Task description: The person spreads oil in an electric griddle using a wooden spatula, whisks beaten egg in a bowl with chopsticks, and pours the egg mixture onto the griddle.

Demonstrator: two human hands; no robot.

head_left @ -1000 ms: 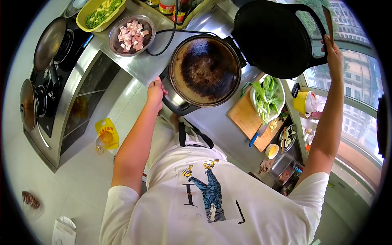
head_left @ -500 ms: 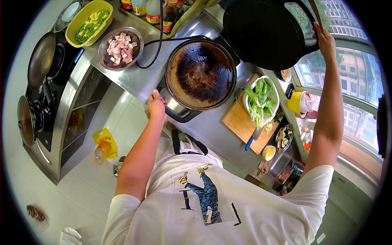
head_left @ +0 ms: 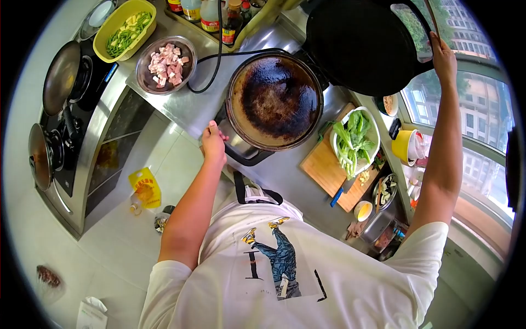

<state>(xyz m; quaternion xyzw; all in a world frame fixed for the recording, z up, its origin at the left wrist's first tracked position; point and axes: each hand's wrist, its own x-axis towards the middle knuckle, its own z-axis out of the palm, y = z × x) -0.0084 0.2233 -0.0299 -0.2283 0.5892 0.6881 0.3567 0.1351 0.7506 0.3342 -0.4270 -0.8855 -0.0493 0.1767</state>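
Head camera: set against half a second ago, everything sits slightly further right in the frame, which looks like head movement rather than handling. The left hand [head_left: 212, 143], left of centre, keeps its place at the near left side of the electric pan [head_left: 274, 101], fingers curled by the base; whether they close on its handle I cannot tell. The pan stands at upper centre, open, its cooking surface darkly stained and glossy. At upper right, the right hand [head_left: 445, 61] keeps its grip on the handle of the raised lid [head_left: 359, 46], with a thin brown utensil [head_left: 430, 13] beside the fingers. Lid and pan look unchanged relative to each other, so the work seems paused, with the pan uncovered and both hands occupied.

As for edges, the stove [head_left: 68, 164] is at far left, then a yellow basin [head_left: 135, 50] of green beans and a metal bowl [head_left: 143, 74] of diced meat. Bare counter [head_left: 189, 107] lies between that bowl and the pan, with a black cable [head_left: 219, 49] looping through. Right of centre, the cutting board [head_left: 320, 164] sits near the pan, a white basket [head_left: 374, 142] of greens overlapping it and a blue-handled knife [head_left: 336, 196] at its edge. The lid's handle shows against the window [head_left: 476, 98]; their gap is unclear.
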